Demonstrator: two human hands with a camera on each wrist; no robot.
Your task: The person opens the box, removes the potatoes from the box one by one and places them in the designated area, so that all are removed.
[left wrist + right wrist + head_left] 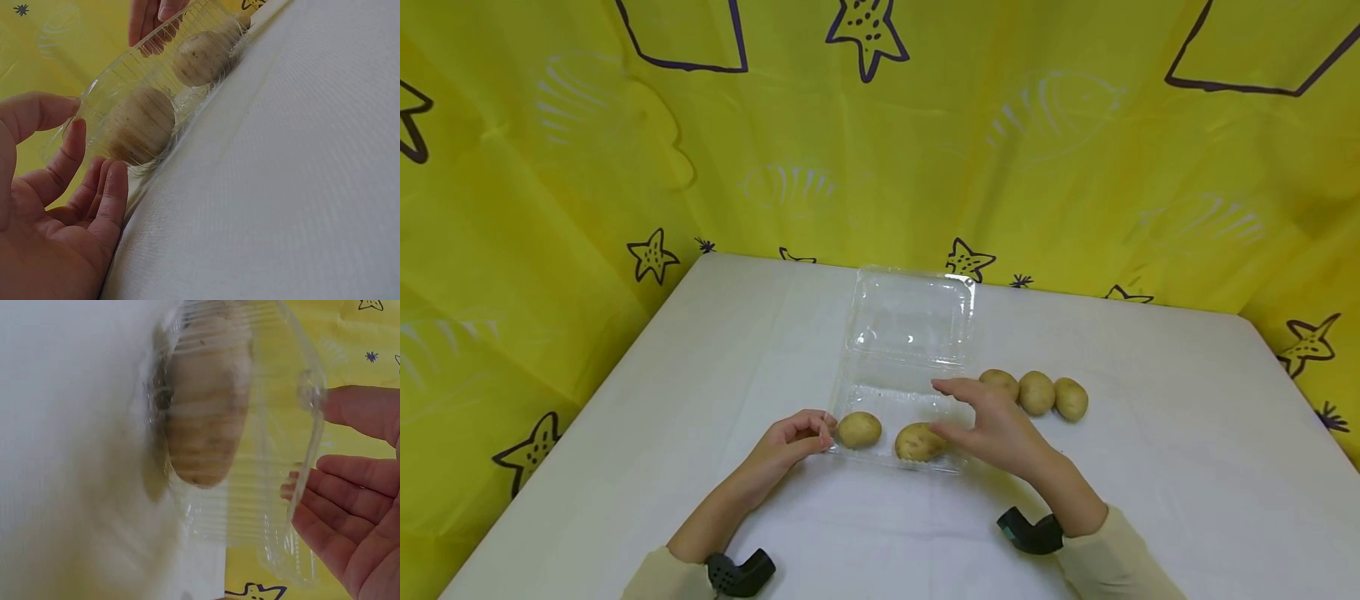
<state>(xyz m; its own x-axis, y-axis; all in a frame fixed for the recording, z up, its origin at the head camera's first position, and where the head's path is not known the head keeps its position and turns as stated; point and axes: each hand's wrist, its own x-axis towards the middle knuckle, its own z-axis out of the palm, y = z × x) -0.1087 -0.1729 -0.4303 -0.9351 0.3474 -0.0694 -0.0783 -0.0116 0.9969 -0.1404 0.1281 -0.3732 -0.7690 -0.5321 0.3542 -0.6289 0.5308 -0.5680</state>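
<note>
A clear plastic clamshell container point(887, 396) lies open on the white table point(700, 375), its lid point(913, 321) folded back. Two potatoes sit in its front tray: one on the left point(859, 429) point(140, 125), one on the right point(917, 442) point(200, 56) point(206, 419). My left hand point(820, 429) point(81, 162) is at the tray's front left corner, its loosely bent fingers touching the ribbed wall. My right hand point(942, 407) point(331, 440) hovers over the tray's right side with fingers spread. It holds nothing, and its thumb is close to the right potato.
Three more potatoes point(1036, 392) lie in a row on the table just right of the container. Yellow printed cloth point(1075, 167) hangs behind and at both sides. Black wrist cameras point(1030, 533) sit on both forearms.
</note>
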